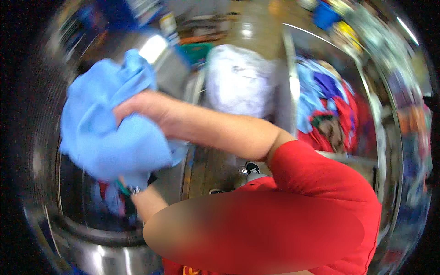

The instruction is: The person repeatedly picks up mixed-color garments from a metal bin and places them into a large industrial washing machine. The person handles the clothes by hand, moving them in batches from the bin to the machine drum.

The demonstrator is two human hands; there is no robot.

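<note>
A bunched light-blue cloth [103,127] fills the left of the head view. My right hand [141,106] reaches across from the right and grips its upper middle. Below the cloth, a wrist with a metal band marks my left arm; my left hand [125,182] is mostly hidden by the hanging fabric, so its grip cannot be made out. Under the cloth lies the dark opening of a metal machine or bin [99,240], with blue and red fabrics [111,199] inside.
A metal-edged bin [292,82] at right holds mixed blue, red, purple and brown fabrics [326,99]. A full white bag or bundle [237,82] stands in the middle. Blurred hanging garments [409,117] line the far right. My shoe [252,168] shows on the floor.
</note>
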